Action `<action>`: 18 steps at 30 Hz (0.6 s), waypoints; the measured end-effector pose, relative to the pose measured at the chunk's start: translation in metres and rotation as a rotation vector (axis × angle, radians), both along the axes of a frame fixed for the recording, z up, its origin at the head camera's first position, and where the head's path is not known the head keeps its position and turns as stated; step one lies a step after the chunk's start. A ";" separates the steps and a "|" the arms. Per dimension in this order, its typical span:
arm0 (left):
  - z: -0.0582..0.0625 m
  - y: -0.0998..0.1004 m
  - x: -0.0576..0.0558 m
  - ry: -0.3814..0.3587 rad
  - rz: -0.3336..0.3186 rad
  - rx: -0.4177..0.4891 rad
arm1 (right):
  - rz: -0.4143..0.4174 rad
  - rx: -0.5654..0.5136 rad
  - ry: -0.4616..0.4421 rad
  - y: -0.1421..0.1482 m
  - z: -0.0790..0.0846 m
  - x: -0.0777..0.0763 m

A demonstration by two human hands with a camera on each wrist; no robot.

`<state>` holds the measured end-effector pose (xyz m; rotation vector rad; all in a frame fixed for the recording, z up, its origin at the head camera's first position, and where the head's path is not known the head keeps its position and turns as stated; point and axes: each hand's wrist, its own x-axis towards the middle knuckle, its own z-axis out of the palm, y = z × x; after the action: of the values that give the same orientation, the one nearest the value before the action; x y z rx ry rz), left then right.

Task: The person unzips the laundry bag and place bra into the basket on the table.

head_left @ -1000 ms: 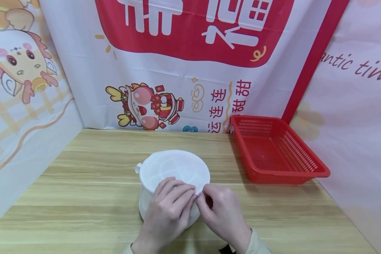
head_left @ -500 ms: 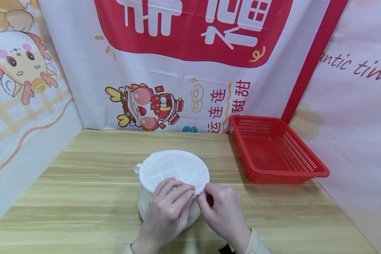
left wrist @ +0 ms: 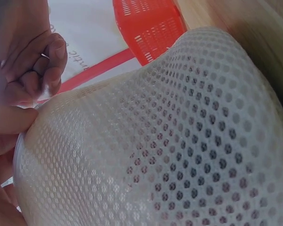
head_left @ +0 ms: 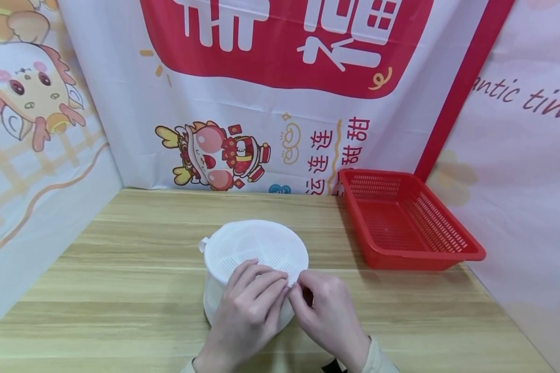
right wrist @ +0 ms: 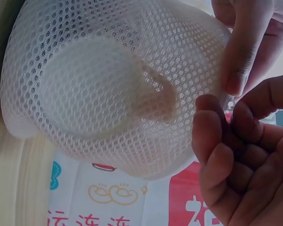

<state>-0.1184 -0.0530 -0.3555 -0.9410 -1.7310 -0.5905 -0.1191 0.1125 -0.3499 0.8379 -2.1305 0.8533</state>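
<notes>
A white mesh laundry bag [head_left: 256,241], round and drum-shaped with a stiff rim, stands on the wooden table in the head view. My left hand [head_left: 249,305] lies over its near side, fingers on the top and thumb under the rim, pinching the edge. Beside those fingertips, my right hand [head_left: 329,308] pinches a small bit at the rim between thumb and curled forefinger; what it pinches is mostly hidden. Through the mesh in the right wrist view shows a pale round shape [right wrist: 89,87] with a brownish piece [right wrist: 158,101] next to it.
A red plastic basket [head_left: 364,233] with slotted walls stands at the back right of the wooden table [head_left: 121,290]. Printed cloth walls close off the back and both sides. A white tab [head_left: 203,245] sticks out from the bag's left rim.
</notes>
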 end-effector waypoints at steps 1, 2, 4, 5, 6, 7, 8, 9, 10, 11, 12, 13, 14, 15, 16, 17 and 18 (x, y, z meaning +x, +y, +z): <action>0.000 0.000 0.000 0.006 -0.002 0.002 | -0.009 -0.002 0.001 0.000 0.000 0.000; 0.001 0.000 -0.001 0.011 -0.005 0.004 | -0.018 -0.005 -0.002 0.000 0.000 0.000; 0.001 0.000 -0.001 0.016 -0.010 0.006 | -0.035 -0.007 -0.010 0.000 -0.001 0.000; 0.001 0.000 -0.001 0.019 -0.011 0.008 | -0.043 -0.006 -0.015 0.000 -0.001 0.000; 0.001 0.000 -0.001 0.020 -0.011 0.009 | -0.051 -0.007 -0.021 0.000 -0.001 0.000; 0.001 0.000 -0.001 0.021 -0.011 0.010 | -0.057 -0.008 -0.028 0.000 -0.001 0.000; 0.001 0.000 -0.001 0.024 -0.010 0.011 | -0.064 -0.005 -0.034 0.000 -0.001 0.000; 0.001 0.000 -0.001 0.026 -0.010 0.012 | -0.071 -0.003 -0.035 0.000 -0.001 0.000; 0.001 0.000 -0.001 0.028 -0.009 0.013 | -0.075 -0.003 -0.036 0.000 -0.001 0.000; 0.001 0.000 -0.001 0.029 -0.010 0.013 | -0.077 -0.005 -0.031 0.000 -0.001 0.000; 0.001 0.000 -0.001 0.029 -0.010 0.014 | -0.079 -0.007 -0.028 0.000 -0.001 0.000; 0.001 0.000 -0.001 0.029 -0.012 0.014 | -0.082 -0.007 -0.025 0.000 -0.001 0.000; 0.000 0.000 -0.001 0.029 -0.014 0.014 | -0.083 -0.008 -0.015 0.000 -0.001 0.000; 0.000 0.000 -0.002 0.028 -0.016 0.013 | -0.083 -0.010 -0.006 0.000 -0.001 0.000; 0.000 0.000 -0.002 0.027 -0.017 0.012 | -0.082 -0.012 0.003 0.000 -0.001 -0.001; 0.000 0.000 -0.002 0.025 -0.019 0.011 | -0.081 -0.013 0.013 0.000 -0.001 -0.001; 0.000 0.000 -0.002 0.024 -0.022 0.010 | -0.083 -0.012 0.016 0.001 -0.002 -0.001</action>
<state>-0.1201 -0.0529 -0.3560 -0.9576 -1.6974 -0.5993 -0.1201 0.1132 -0.3516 0.7424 -2.1288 0.8137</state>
